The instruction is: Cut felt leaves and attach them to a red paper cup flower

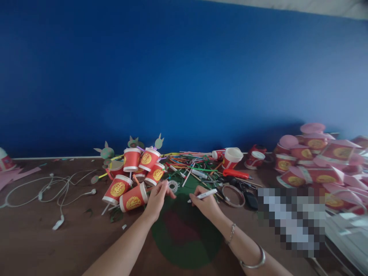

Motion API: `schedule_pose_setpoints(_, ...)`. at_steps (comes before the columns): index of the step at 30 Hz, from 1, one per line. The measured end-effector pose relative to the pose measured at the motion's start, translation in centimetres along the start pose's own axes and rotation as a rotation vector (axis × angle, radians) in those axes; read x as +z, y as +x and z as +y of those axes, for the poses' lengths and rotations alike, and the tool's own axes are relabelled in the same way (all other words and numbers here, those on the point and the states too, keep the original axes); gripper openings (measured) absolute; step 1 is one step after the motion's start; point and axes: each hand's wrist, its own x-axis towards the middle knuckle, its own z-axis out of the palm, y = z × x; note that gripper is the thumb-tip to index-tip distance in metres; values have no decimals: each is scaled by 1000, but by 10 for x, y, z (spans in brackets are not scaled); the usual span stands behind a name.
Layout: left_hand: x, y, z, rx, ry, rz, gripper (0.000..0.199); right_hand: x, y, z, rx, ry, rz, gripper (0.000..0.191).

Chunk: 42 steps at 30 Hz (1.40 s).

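Note:
My right hand (pixel 202 203) is closed around a white marker (pixel 208 194), its dark tip pointing left over the round green mat (pixel 186 237). Opposite it, my left hand (pixel 158 197) rests near the mat's upper left edge, fingers bent and partly spread; whether something small sits between them is too unclear to tell. Just beyond its fingertips lies a clear tape ring (pixel 173 186). Red paper cups (pixel 133 197) stand and lean in a cluster beside my left hand, some with green animal-head cutouts (pixel 106 151) on coloured sticks.
Loose coloured sticks (pixel 184 159) pile up behind the mat. White earphones (pixel 59 222) lie left. A red tool (pixel 235 174), a tape roll (pixel 233 196) and a white cup (pixel 232 156) are right of centre. Pink-trimmed cups (pixel 324 174) are heaped far right.

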Motion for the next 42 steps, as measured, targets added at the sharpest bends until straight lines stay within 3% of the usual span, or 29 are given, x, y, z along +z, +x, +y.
schedule_pose_setpoints(6, -1, 0, -2, -3, 16, 7, 46, 2, 0, 0, 50, 4, -9, 22)
schedule_pose_setpoints(19, -2, -1, -3, -27, -76, -45, 20, 2, 0, 2, 60, 28, -1, 20)
schedule_pose_setpoints(28, -2, 1, -7, -24, -93, -30, 20, 2, 1, 4, 50, 13, 37, 20)
schedule_pose_setpoints(37, -2, 1, -8, 7, -130, -44, 32, 2, 1, 3, 54, -17, 53, 18)
schedule_pose_setpoints(42, -1, 0, -4, -27, -73, -25, 20, 0, 0, -1, 40, 148, 102, 25)
